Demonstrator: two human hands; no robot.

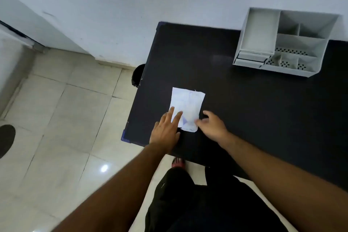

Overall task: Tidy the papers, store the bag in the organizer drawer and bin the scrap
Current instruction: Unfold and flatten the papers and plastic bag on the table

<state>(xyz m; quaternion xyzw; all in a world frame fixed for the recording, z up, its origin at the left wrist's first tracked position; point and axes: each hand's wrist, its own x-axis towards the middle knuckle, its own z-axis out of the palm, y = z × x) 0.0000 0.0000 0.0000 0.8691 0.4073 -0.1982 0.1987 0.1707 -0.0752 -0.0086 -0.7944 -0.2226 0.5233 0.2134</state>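
Black table point(244, 111): one paper stack point(188, 107), two hands point(165, 130) point(212, 126)

The person's forearms were bare from elbow to wrist — no sleeves, watch or bands showed on the left hand point(165, 132) or the right hand point(213, 127). Below them hung loose black trousers point(197, 203), and one foot wore a red sandal point(178, 164) — toes uncovered.

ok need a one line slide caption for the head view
Both hands, left and right, square up white papers on a black table; grey plastic organizer waits behind.
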